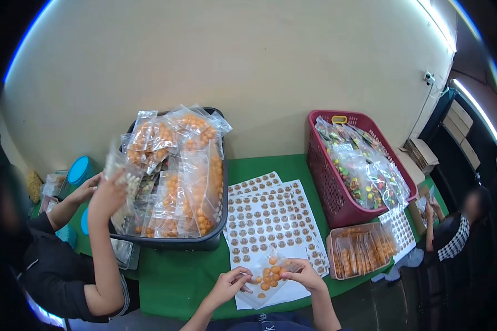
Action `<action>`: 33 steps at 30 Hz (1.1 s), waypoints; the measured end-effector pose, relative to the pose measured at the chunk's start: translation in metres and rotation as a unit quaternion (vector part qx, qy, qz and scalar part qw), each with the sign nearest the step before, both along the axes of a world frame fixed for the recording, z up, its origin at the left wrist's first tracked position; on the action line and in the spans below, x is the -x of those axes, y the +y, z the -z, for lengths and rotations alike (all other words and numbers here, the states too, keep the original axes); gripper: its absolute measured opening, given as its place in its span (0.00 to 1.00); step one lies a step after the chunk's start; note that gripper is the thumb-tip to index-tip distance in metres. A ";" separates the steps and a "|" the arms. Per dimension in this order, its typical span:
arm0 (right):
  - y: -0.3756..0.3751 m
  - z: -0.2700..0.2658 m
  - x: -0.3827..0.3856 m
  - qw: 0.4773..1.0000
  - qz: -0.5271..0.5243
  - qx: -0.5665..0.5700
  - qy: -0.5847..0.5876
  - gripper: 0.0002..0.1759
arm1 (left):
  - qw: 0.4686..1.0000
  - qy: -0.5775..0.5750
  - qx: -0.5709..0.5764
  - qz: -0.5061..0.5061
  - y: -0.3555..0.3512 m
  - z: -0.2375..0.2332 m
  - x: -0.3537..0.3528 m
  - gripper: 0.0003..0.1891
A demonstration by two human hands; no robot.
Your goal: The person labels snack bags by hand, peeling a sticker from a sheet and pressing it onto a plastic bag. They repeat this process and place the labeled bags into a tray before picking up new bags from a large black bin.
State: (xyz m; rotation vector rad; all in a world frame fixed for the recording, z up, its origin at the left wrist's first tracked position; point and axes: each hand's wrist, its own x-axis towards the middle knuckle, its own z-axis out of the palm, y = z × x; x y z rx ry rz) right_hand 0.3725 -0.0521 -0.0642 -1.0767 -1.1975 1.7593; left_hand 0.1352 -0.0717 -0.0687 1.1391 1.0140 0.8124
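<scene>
Between my two hands is a clear plastic bag with several round orange snack balls in it. My left hand pinches the bag's left edge. The upper right side of the bag is gripped by my right hand, fingers closed on the plastic. Below and behind the bag lie white sticker sheets printed with rows of round brown labels. Whether a loose sticker is between my fingers is too small to make out.
A black basket piled with orange snack bags stands left; a co-worker's hands hold a bag over it. A maroon basket of colourful bags and a small tray of packed snacks stand right. Another person sits far right. Green cloth covers the table.
</scene>
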 end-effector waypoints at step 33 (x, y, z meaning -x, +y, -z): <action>-0.039 0.160 0.101 0.898 -0.156 0.393 0.119 0.18 | 0.886 -0.249 0.261 -0.292 -0.050 0.154 0.032 0.14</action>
